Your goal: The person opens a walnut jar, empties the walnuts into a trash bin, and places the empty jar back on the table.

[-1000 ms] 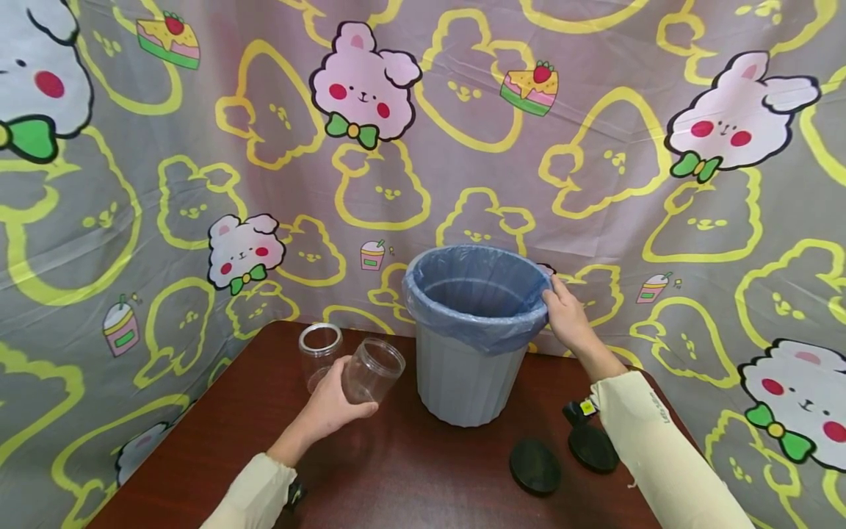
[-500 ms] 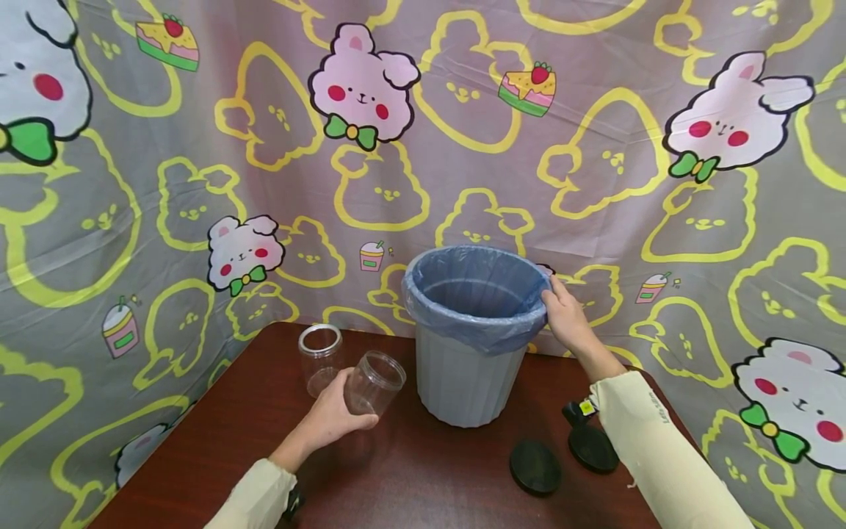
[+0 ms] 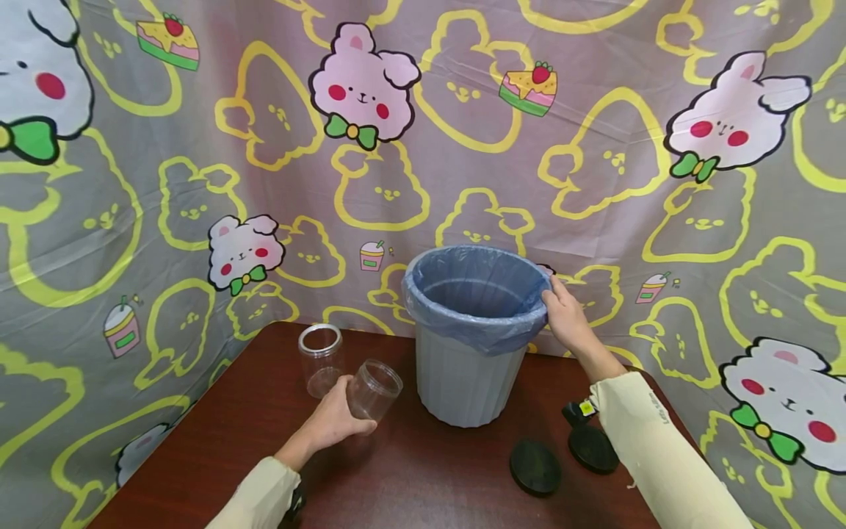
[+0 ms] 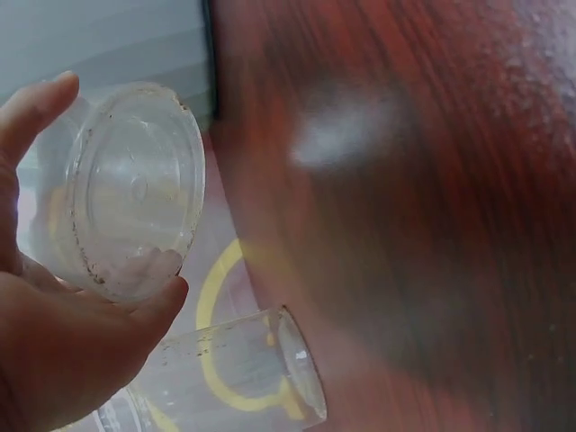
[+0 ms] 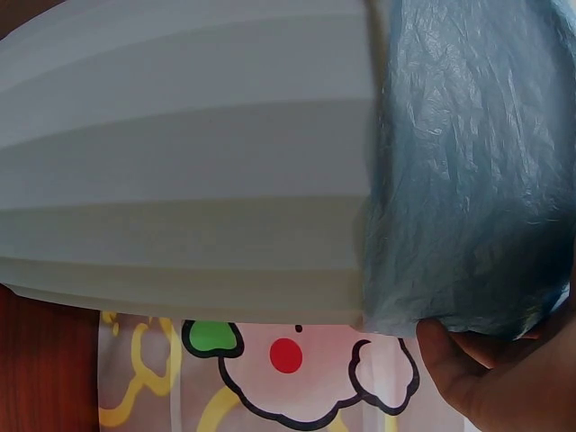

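Observation:
My left hand [image 3: 333, 417] grips a clear plastic jar [image 3: 377, 389], raised off the table and tilted with its open mouth toward the upper right. In the left wrist view the jar's round base [image 4: 139, 193] faces the camera, with brownish specks round its edge. A second clear jar [image 3: 322, 367] stands upright just behind that hand. On the other side, my right hand [image 3: 565, 316] holds the rim of a grey trash can [image 3: 465, 386] lined with a blue plastic bag [image 3: 489, 332]. In the right wrist view, the thumb lies against the bag's folded-over edge [image 5: 477, 162]; the fingers are partly hidden.
Two black round lids [image 3: 534, 467] [image 3: 593, 448] lie on the dark red-brown table [image 3: 423, 477], right of the trash can and near my right forearm. A curtain [image 3: 476, 169] printed with cartoon rabbits hangs close behind the table.
My left hand has lowered a little with the jar, which now sits slightly nearer the table. My right hand and the trash can have stayed in place.

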`<act>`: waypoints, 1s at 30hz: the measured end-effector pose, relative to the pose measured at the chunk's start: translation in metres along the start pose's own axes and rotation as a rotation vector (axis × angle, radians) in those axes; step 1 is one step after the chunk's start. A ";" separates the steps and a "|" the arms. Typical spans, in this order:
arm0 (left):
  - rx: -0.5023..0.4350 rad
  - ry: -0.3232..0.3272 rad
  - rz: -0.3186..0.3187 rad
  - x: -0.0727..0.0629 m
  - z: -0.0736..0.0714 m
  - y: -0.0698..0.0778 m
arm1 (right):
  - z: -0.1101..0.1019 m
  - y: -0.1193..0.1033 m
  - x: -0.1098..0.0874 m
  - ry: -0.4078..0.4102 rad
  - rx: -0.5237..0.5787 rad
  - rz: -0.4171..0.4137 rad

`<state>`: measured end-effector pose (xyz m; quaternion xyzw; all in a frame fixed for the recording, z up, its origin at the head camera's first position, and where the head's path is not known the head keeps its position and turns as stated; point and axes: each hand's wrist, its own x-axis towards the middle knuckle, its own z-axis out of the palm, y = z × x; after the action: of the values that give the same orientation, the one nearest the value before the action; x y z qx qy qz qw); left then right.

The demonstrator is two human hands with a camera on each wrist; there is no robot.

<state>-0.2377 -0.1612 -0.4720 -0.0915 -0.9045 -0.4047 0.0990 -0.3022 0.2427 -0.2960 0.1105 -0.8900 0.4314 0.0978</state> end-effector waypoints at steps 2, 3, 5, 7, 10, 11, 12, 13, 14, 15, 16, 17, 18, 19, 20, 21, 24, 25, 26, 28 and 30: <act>-0.005 -0.001 -0.004 0.001 0.002 0.000 | 0.000 0.000 0.000 -0.002 0.000 0.003; -0.005 -0.002 -0.007 0.001 0.003 0.000 | 0.000 0.000 0.000 -0.005 0.003 0.004; -0.011 -0.005 -0.014 0.003 0.006 -0.001 | 0.000 0.000 0.000 -0.005 0.004 0.005; -0.016 -0.008 -0.022 0.004 0.008 -0.002 | 0.000 0.000 0.000 -0.008 0.006 0.003; -0.016 -0.014 -0.033 0.007 0.011 -0.005 | 0.000 0.000 -0.001 -0.008 0.009 0.001; -0.015 -0.016 -0.037 0.007 0.012 -0.006 | 0.000 0.000 -0.001 -0.007 0.008 0.000; -0.013 -0.016 -0.040 0.007 0.013 -0.007 | 0.000 0.000 -0.001 -0.009 0.009 -0.001; -0.011 -0.017 -0.041 0.007 0.014 -0.008 | 0.000 0.000 -0.001 -0.010 0.010 -0.001; -0.005 -0.019 -0.036 0.007 0.015 -0.009 | 0.000 0.000 -0.001 -0.010 0.011 -0.001; -0.003 -0.019 -0.038 0.007 0.015 -0.009 | 0.000 0.000 -0.001 -0.009 0.009 -0.002; 0.000 -0.018 -0.039 0.007 0.016 -0.010 | 0.000 -0.001 -0.001 -0.011 0.012 -0.001; 0.002 -0.017 -0.041 0.007 0.016 -0.010 | 0.000 -0.001 -0.001 -0.013 0.014 -0.001; 0.005 -0.017 -0.044 0.007 0.017 -0.011 | 0.000 -0.001 -0.002 -0.013 0.015 -0.003; 0.006 -0.020 -0.046 0.007 0.017 -0.011 | 0.000 -0.001 -0.002 -0.013 0.015 -0.004; 0.006 -0.023 -0.047 0.007 0.017 -0.012 | 0.000 -0.001 -0.001 -0.012 0.015 -0.005; 0.005 -0.024 -0.049 0.007 0.018 -0.012 | 0.000 0.000 -0.001 -0.011 0.016 -0.007; 0.000 -0.035 -0.037 0.007 0.019 -0.013 | 0.000 0.000 0.000 -0.007 0.019 -0.012; -0.003 -0.040 -0.033 0.007 0.019 -0.013 | 0.000 0.000 0.000 -0.007 0.020 -0.012; -0.005 -0.043 -0.030 0.007 0.019 -0.013 | 0.000 0.000 0.000 -0.007 0.021 -0.012; -0.009 -0.048 -0.031 0.007 0.020 -0.014 | 0.000 0.001 0.000 -0.008 0.020 -0.011; -0.011 -0.048 -0.032 0.007 0.020 -0.015 | 0.000 0.001 0.000 -0.005 0.018 -0.011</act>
<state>-0.2505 -0.1550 -0.4942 -0.0872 -0.9057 -0.4090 0.0700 -0.3029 0.2435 -0.2964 0.1173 -0.8857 0.4387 0.0970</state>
